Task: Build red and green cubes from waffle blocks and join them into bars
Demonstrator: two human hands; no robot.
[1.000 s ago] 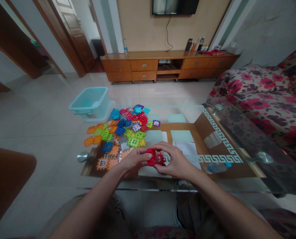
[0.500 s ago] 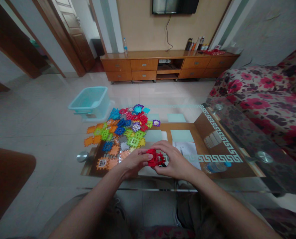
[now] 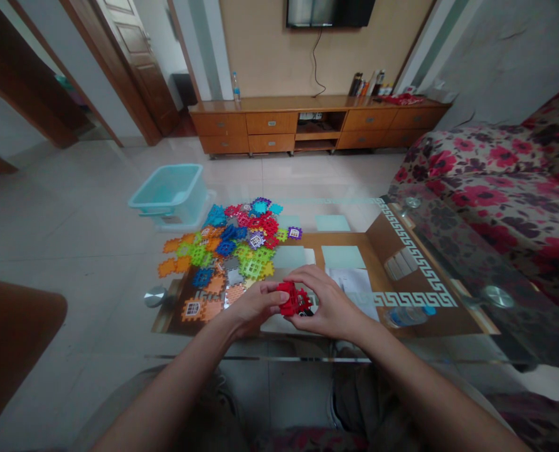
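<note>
Both of my hands grip a small red assembly of interlocking plastic tiles (image 3: 292, 299) just above the near part of the glass table (image 3: 430, 276). My left hand (image 3: 253, 306) pinches its left side. My right hand (image 3: 326, 302) curls over its right side and top, fingers closed. A heap of flat toothed tiles (image 3: 232, 248) in orange, green, blue, red, grey and purple lies on the glass to the upper left of my hands, some printed like windows.
A light blue plastic tub (image 3: 170, 190) stands on the floor beyond the tile heap. A flowered sofa (image 3: 495, 188) runs along the right. Papers and remotes lie on the wooden shelf (image 3: 354, 263) under the glass. A wooden cabinet (image 3: 317, 122) lines the far wall.
My hands and the red assembly have stayed in almost the same spot; the fingers shifted slightly around the piece.
</note>
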